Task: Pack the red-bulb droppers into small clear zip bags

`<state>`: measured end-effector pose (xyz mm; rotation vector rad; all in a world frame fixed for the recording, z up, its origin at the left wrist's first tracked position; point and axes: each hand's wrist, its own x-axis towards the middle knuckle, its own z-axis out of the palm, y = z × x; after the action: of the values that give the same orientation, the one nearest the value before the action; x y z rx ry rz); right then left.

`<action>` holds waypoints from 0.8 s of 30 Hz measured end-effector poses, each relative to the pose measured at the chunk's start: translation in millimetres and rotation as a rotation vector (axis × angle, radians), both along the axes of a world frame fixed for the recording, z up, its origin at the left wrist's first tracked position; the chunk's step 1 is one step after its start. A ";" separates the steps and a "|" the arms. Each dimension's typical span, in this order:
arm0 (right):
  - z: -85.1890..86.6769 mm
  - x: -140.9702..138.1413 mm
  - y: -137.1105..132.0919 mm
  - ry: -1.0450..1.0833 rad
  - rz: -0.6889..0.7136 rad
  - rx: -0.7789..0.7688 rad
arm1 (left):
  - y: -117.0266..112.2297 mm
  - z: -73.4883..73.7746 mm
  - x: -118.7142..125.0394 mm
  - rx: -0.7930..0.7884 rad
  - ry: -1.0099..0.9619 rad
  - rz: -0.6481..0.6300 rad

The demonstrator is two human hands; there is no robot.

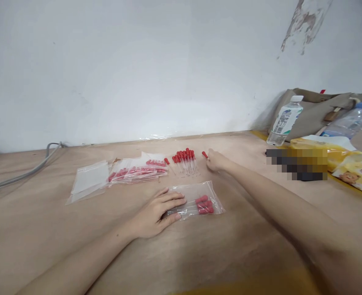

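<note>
My left hand (158, 211) lies flat with fingers stretched out on the open end of a clear zip bag (199, 200) that holds a few red-capped glass droppers. My right hand (214, 160) reaches far forward, its fingers pinched on a single red-capped dropper (204, 154). A loose row of several droppers (185, 160) lies just left of that hand. Filled bags of droppers (138, 170) are piled further left, beside a stack of empty clear bags (89, 180).
The wooden table (46, 229) meets a white wall. A grey cable (30, 170) runs along the left. At the right stand a water bottle (284, 121), a beige bag (319, 110), another plastic bottle (348, 123) and yellow packets (353, 168).
</note>
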<state>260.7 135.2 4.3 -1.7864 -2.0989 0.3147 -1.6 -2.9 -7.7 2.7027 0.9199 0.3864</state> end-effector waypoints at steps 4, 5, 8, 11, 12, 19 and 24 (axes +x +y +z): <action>-0.6 30.0 -30.4 0.564 0.052 -0.032 | 0.6 -0.7 0.0 -0.001 -0.001 0.002; -3.2 33.8 -39.7 0.771 0.065 -0.041 | 0.7 -0.9 0.0 0.002 -0.003 0.004; -15.4 33.3 -67.6 1.150 -0.027 -0.027 | 0.6 -0.8 0.1 0.003 -0.002 0.011; -27.4 21.4 -88.7 1.261 -0.189 -0.018 | 0.2 -0.2 0.3 0.004 -0.006 0.011; -29.8 17.1 -93.2 1.292 -0.212 -0.020 | 0.0 0.1 0.3 0.004 -0.006 0.011; -25.6 3.3 -101.5 1.471 -0.197 -0.096 | 0.3 0.6 0.5 0.012 -0.023 -0.002; -21.5 8.7 -103.7 1.339 -0.294 0.003 | 0.4 0.2 0.3 0.017 -0.018 0.000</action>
<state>269.4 31.5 -17.2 -1.2009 -0.8682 1.0402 -1.4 -2.5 -7.5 2.7098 0.9161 0.4191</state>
